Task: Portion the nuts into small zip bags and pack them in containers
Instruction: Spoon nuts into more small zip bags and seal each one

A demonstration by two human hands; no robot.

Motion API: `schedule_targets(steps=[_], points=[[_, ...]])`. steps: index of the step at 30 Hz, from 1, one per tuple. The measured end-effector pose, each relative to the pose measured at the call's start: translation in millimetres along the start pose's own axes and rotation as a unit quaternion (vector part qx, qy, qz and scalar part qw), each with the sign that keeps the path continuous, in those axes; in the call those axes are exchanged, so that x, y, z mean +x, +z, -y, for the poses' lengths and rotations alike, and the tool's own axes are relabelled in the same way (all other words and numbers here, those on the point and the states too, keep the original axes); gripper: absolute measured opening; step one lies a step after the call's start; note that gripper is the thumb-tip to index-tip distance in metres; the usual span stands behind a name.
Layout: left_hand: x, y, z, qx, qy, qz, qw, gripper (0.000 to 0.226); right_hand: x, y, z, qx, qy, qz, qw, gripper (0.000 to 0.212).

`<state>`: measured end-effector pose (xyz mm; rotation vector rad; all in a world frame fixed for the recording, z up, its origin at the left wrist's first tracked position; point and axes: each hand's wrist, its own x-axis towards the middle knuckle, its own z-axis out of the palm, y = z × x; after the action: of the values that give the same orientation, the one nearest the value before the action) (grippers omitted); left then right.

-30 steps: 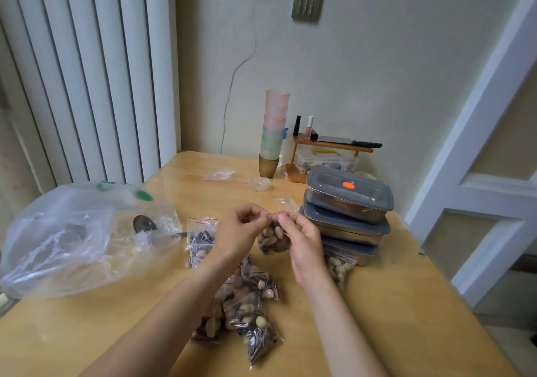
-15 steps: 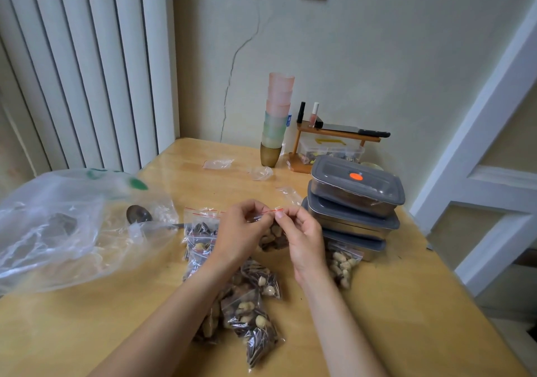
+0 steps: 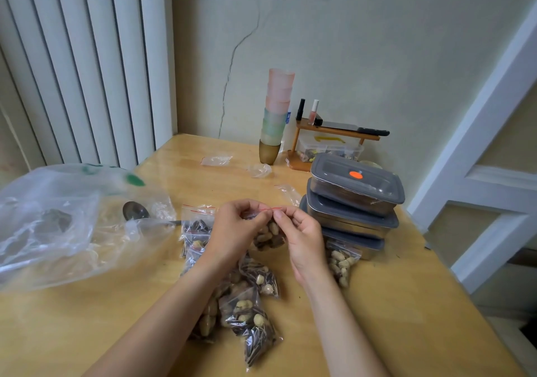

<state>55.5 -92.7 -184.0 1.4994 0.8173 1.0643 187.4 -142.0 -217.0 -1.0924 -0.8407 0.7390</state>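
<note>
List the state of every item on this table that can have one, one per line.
small zip bag: filled with nuts, held up, red seal strip pinched by both hands
left hand: pinches the seal
right hand: pinches the seal
grey-lidded containers: stacked three high, lids on
filled bags: lying heaped on the table
large plastic bag: crumpled, lying on its side
spoon: lying flat
cups: stacked upside down

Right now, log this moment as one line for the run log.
step: sealing zip bag | left hand: pinches strip | right hand: pinches strip | filled bags: on table | containers: stacked, lidded
</note>
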Motion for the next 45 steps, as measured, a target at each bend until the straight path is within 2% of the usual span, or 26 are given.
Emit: schedule_targets(steps=[7, 16, 19, 22, 27, 32, 35, 38, 42, 45], points=[[-1.9, 0.4, -1.6, 0.018, 0.007, -0.011, 1.000, 0.007, -1.0, 1.8, 2.0, 0.000, 0.002, -0.014, 1.000, 0.007], [-4.5, 1.5, -4.1, 0.034, 0.014, -0.024, 0.999, 0.009, -2.1, 1.0, 4.5, -0.048, -0.059, -0.007, 0.997, 0.005], [-4.3, 1.6, -4.4, 0.016, 0.008, -0.022, 1.000, 0.008, -1.8, 1.2, 4.9, -0.015, -0.032, -0.009, 0.999, 0.003], [-4.3, 2.0, -3.4, 0.000, 0.003, -0.016, 1.000, 0.008, -1.8, 2.2, 4.3, 0.030, 0.012, -0.007, 0.999, 0.014], [-2.7, 2.3, -1.1, 0.003, -0.006, -0.016, 1.000, 0.008, -2.6, 2.8, 3.6, 0.024, 0.019, -0.003, 1.000, 0.018], [-2.3, 3.0, 0.7, 0.030, -0.003, 0.007, 1.000, 0.009, -3.1, -0.7, 8.2, -0.043, -0.037, -0.010, 0.998, 0.010], [-2.5, 2.8, 0.7, 0.040, 0.001, 0.012, 0.999, 0.010, -1.9, -2.9, 6.8, -0.113, -0.086, -0.008, 0.990, 0.018], [-2.8, 2.9, 1.0, 0.043, -0.003, 0.014, 0.999, 0.011, -1.4, -2.7, 5.0, -0.170, -0.112, -0.014, 0.979, 0.014], [-3.3, 2.4, 0.0, -0.002, -0.010, 0.011, 1.000, 0.010, -1.9, -3.3, 5.2, -0.138, -0.113, -0.006, 0.984, 0.009], [-4.6, 1.2, -1.8, -0.028, -0.008, 0.011, 0.999, 0.010, -3.0, -2.8, 7.9, -0.097, -0.087, 0.007, 0.991, 0.018]])
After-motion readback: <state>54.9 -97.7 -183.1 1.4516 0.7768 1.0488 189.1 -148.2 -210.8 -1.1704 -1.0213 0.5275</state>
